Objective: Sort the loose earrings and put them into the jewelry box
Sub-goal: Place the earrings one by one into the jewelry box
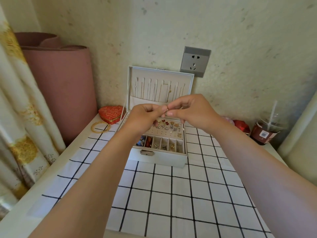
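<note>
Standing on the checked surface (171, 194), the open box (159, 158) is stiff and already holds many earrings (171, 126). Above it, left hand (145, 117) and right hand (190, 109) pinch one tiny earring (166, 109) between fingertips (169, 114); probably very light, slippery, best held by its post.

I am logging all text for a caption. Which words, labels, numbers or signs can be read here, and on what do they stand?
No text here can be read.
Label on the drink cup: a QR code; any print is too blurred to read.
Wall socket and jewelry box: no writing visible.
</note>
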### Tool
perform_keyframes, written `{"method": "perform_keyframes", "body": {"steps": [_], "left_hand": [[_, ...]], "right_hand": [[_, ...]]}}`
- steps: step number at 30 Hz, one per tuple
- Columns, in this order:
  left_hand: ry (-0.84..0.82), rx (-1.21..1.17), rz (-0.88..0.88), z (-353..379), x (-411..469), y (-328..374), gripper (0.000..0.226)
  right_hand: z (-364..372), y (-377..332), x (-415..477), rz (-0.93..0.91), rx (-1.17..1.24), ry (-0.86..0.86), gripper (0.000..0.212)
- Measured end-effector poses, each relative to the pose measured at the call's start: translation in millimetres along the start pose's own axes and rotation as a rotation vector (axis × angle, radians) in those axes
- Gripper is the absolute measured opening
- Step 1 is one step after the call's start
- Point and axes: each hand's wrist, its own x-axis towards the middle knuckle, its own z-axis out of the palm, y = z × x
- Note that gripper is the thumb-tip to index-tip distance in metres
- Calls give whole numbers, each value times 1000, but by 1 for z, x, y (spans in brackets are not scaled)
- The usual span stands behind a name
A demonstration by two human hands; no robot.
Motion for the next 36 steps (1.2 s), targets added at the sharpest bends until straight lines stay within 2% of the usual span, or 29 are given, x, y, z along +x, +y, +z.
{"method": "perform_keyframes", "body": {"steps": [7,9,12,18,28,36], "left_hand": [[-35,38,-27,5,-3,1,28],[-37,175,34,3,0,-6,25],[1,501,187,-1,4,-22,15],[-95,821,305,2,2,-38,26],[-169,903,328,4,-2,-43,27],[-168,907,339,4,-1,-46,31]], "right_hand": [[3,6,-3,-10,19,57,7],[5,16,-5,-2,-122,49,6],[10,34,-10,23,-425,-47,6],[16,32,-13,-16,-591,-114,6],[21,33,-10,-97,-818,-172,10],[23,34,-13,-126,-789,-208,14]]}}
